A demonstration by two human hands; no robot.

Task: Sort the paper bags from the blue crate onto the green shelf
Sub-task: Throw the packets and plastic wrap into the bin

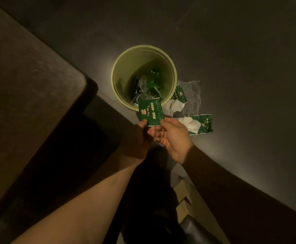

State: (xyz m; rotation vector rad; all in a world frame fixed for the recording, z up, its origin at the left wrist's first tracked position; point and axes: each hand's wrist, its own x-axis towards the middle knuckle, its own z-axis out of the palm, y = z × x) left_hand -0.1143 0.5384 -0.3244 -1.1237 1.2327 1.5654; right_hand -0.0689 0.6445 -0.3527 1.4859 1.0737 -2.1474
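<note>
Fingers [158, 128] of both hands pinch a green packet [150, 112] at the bin's [116, 74] six o'clock; release looks next.

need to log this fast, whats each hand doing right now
Left hand: pinches the lower left corner of the green packet.
Right hand: fingertips hold the same packet's lower right corner.

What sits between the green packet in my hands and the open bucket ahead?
Nothing visible. Both hands, left and right, pinch the green packet at its near edge, and its far edge already overlaps the rim of the bucket. The torn packets lie on the floor to the right, off that line.
</note>
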